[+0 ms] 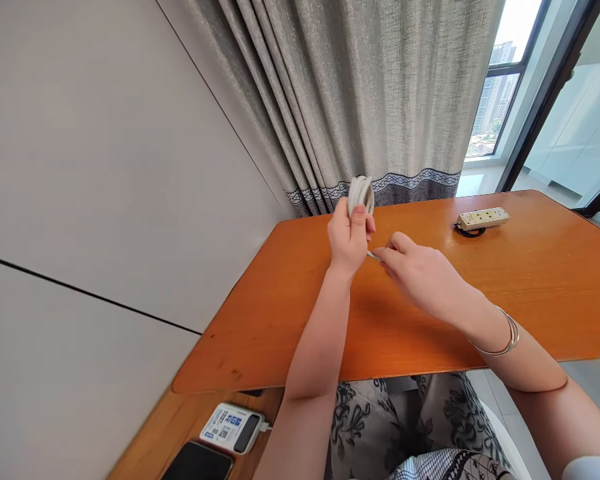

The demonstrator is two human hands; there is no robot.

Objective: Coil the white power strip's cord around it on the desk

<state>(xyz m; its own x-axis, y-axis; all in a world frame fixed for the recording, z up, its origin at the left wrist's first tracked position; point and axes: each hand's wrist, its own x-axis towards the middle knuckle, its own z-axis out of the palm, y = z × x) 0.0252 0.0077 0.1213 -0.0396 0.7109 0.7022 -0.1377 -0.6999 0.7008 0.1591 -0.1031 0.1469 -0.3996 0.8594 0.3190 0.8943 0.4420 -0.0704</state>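
A white cable [361, 192] is wound into a coil of several loops, held up above the wooden table. My left hand [349, 233] is closed around the coil's lower part, thumb across the front. To its right, my right hand [413, 267] pinches a short stretch of the same cable that leads out beneath the left hand. The fingers hide where that stretch ends.
A power strip [483, 218] with a black cord lies at the table's [280, 313] back right. On a lower wooden surface at left are a white power bank [230, 427] and a black phone-like slab [197, 461]. A curtain [380, 100] hangs behind the table.
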